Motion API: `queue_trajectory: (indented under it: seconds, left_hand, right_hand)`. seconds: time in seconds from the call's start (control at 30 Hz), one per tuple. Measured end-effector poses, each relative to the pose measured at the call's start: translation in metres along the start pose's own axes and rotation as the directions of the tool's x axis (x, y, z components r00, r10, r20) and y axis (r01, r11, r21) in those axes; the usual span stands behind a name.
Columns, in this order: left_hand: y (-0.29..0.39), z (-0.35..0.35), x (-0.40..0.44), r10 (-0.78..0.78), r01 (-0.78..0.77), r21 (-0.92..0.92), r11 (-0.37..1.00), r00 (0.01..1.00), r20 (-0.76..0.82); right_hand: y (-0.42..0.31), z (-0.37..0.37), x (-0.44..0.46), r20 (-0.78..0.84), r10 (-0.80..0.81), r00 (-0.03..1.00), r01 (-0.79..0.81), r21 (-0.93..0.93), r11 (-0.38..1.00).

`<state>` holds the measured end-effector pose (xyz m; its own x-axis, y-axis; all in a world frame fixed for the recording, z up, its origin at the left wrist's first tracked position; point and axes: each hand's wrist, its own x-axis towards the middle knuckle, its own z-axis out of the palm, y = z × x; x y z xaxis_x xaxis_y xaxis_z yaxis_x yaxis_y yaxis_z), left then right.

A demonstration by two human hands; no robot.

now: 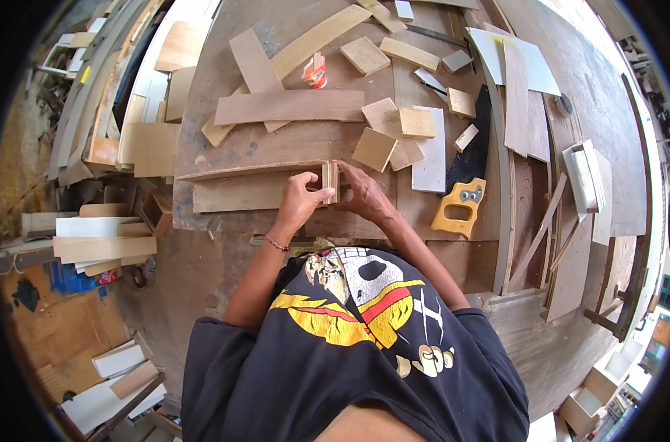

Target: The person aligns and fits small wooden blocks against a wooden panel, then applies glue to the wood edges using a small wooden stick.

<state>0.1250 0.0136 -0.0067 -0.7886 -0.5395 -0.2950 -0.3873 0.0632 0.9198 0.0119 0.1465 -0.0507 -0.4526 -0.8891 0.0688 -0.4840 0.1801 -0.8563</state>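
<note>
Spreading under the work, the tabletop (195,136) is strewn with boards. At its near left, a flat board (232,198) is set beside a long strip (254,169) stood on edge. To the right, a handsaw (476,156) is laid blade-far. At the strip's right end, small wooden pieces (330,183) are held upright between the left hand (298,202) and right hand (368,195), the fingers of both partly curled and closed on them. Aligning seems to be in hand; steady pressure and flush edges are judged to be called for next.
</note>
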Motion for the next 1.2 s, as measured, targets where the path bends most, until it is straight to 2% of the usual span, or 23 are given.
queue_trajectory:
  seconds: [0.07,0.13,0.33,0.47,0.7,0.77,0.9,0.97,1.0,1.07,1.1,1.13,1.17,1.2]
  left_hand:
    - [0.0,0.0,0.001,0.002,-0.003,0.023,1.0,1.0,0.008]
    - [-0.002,0.0,0.0,-0.031,0.032,-0.063,0.997,0.999,0.018]
    - [-0.006,0.0,0.0,-0.058,0.058,-0.114,0.992,0.998,0.007]
    - [-0.006,0.0,0.0,-0.039,0.039,-0.091,0.995,0.999,0.001]
    - [0.001,0.001,-0.002,-0.128,0.129,-0.086,0.988,0.992,0.016]
    - [-0.008,-0.001,0.0,0.015,-0.012,0.196,0.981,1.0,-0.017]
    - [0.016,0.006,-0.013,0.031,-0.005,0.286,0.958,0.996,-0.086]
    - [0.029,0.013,-0.018,0.144,-0.047,0.475,0.879,0.975,-0.171]
    - [0.039,0.017,-0.02,0.146,-0.05,0.474,0.879,0.975,-0.167]
    - [0.057,0.024,-0.023,0.241,-0.062,0.61,0.79,0.946,-0.216]
    - [0.057,0.027,-0.021,0.242,-0.066,0.609,0.79,0.947,-0.211]
    - [0.056,0.029,-0.017,0.318,-0.13,0.639,0.758,0.929,-0.188]
    - [0.056,0.033,-0.015,0.39,-0.193,0.665,0.722,0.906,-0.161]
    - [0.058,0.036,-0.013,0.397,-0.206,0.661,0.722,0.905,-0.151]
  right_hand:
    - [0.001,-0.001,0.0,0.023,0.017,1.0,-0.017,0.027,0.999]
    - [0.0,-0.002,0.0,0.03,-0.01,0.999,0.011,-0.023,1.0]
    - [0.001,-0.004,0.001,0.016,-0.074,0.997,0.074,-0.009,0.997]
    - [-0.001,-0.004,0.001,0.0,-0.074,0.997,0.074,-0.007,0.997]
    - [-0.004,-0.006,-0.001,-0.035,-0.095,0.995,0.095,0.013,0.995]
    - [-0.004,-0.007,0.0,0.0,-0.104,0.995,0.104,0.015,0.994]
    - [-0.003,-0.011,-0.002,-0.058,-0.119,0.991,0.116,-0.041,0.992]
    - [-0.003,-0.016,-0.003,-0.054,-0.091,0.994,0.088,-0.048,0.995]
    - [-0.003,-0.019,-0.003,-0.053,-0.067,0.996,0.064,-0.056,0.996]
    - [-0.002,-0.022,-0.005,-0.041,-0.057,0.998,0.055,-0.055,0.997]
    - [-0.002,-0.023,-0.007,-0.024,-0.048,0.999,0.047,-0.052,0.998]
    - [0.0,-0.023,-0.008,-0.03,-0.043,0.999,0.041,-0.056,0.998]
    - [0.003,-0.021,-0.01,-0.065,-0.091,0.994,0.089,-0.035,0.995]
    - [0.004,-0.023,-0.01,-0.106,-0.14,0.985,0.138,-0.021,0.99]
